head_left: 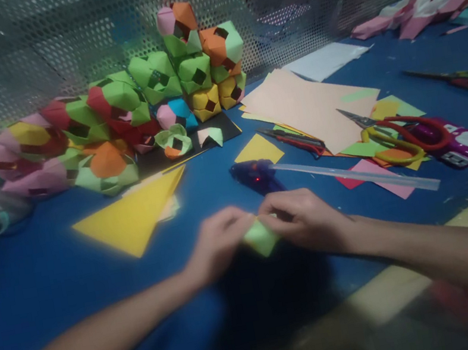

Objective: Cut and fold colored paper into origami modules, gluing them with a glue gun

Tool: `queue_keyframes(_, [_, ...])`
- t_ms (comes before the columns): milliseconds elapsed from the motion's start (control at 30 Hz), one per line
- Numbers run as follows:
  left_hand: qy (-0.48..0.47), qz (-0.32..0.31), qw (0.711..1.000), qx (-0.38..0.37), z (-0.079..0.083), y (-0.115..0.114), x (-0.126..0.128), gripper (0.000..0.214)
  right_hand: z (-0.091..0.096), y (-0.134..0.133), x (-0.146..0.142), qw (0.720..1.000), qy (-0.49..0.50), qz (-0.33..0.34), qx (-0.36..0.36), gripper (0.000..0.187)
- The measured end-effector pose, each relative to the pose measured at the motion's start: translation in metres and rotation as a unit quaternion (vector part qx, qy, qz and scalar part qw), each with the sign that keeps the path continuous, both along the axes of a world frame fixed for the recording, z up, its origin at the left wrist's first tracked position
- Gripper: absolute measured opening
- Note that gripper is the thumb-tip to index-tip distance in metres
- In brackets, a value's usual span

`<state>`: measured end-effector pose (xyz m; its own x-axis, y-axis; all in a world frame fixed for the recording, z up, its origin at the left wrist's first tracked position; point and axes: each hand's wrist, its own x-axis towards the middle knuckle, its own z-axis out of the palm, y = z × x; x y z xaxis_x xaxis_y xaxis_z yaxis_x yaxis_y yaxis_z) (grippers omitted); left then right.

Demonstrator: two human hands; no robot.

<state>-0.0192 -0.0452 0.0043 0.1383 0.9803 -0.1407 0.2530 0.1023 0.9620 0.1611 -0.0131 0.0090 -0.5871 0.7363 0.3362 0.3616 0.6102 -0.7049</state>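
Between my two hands is a small folded piece of pale green paper (263, 237), slightly blurred, held above the blue table. My left hand (221, 234) pinches its left side with closed fingers. On the other side, my right hand (300, 217) is closed on the same paper, thumb and fingertips at its upper edge. Just beyond my hands lies a blue glue gun (254, 174) with a small red light and a long clear glue stick (361, 175) out of its back. A yellow folded paper triangle (133, 217) rests to the left.
Folded paper balls (153, 77) in several colours are stacked along the perforated metal panel (78, 39). To the right lie red and yellow scissors (394, 134), a cutter (293, 139), pale paper sheets (307, 102), a purple packet (463, 140) and dark scissors (462, 79).
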Motion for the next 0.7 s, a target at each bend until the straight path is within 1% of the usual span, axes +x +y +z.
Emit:
queue_keyframes(100, [0.014,-0.022,1.000,0.000,0.002,0.001,-0.001,0.026,-0.003,0.001,0.000,1.000,-0.005,-0.003,0.025,0.020])
queue_keyframes(167, [0.035,-0.031,0.999,0.008,0.002,0.001,-0.002,0.020,-0.002,0.001,0.000,1.000,-0.006,-0.001,0.017,0.020])
queue_keyframes(200, [0.043,-0.028,0.999,0.015,0.000,0.001,-0.003,0.017,-0.001,0.001,0.000,1.000,-0.005,0.002,0.001,0.020])
queue_keyframes(267, [0.043,-0.012,0.999,0.030,-0.003,0.001,-0.005,0.012,0.002,0.001,0.000,0.999,0.000,0.007,-0.054,0.021])
queue_keyframes(333, [0.014,0.017,0.999,0.038,-0.008,0.002,-0.008,0.012,0.006,0.000,-0.001,0.994,0.002,-0.002,-0.111,0.023])
queue_keyframes(400, [-0.024,0.051,0.998,0.042,-0.012,0.003,-0.008,0.015,0.007,-0.002,-0.002,0.991,0.000,-0.020,-0.134,0.023])
queue_keyframes(467, [-0.056,0.074,0.995,0.046,-0.013,0.003,-0.007,0.018,0.005,-0.003,-0.003,0.993,0.004,-0.035,-0.109,0.019])
queue_keyframes(533, [-0.082,0.080,0.993,0.040,-0.011,0.002,-0.003,0.020,0.000,-0.002,-0.004,0.998,0.010,-0.045,-0.053,0.018])
queue_keyframes(633, [-0.119,0.063,0.991,-0.003,-0.008,-0.002,0.003,0.023,-0.007,0.000,-0.002,0.998,0.008,-0.047,0.031,0.021])
queue_keyframes(700, [-0.148,0.047,0.987,-0.045,-0.006,-0.004,0.005,0.025,-0.010,0.001,-0.001,0.997,-0.002,-0.038,0.068,0.022])
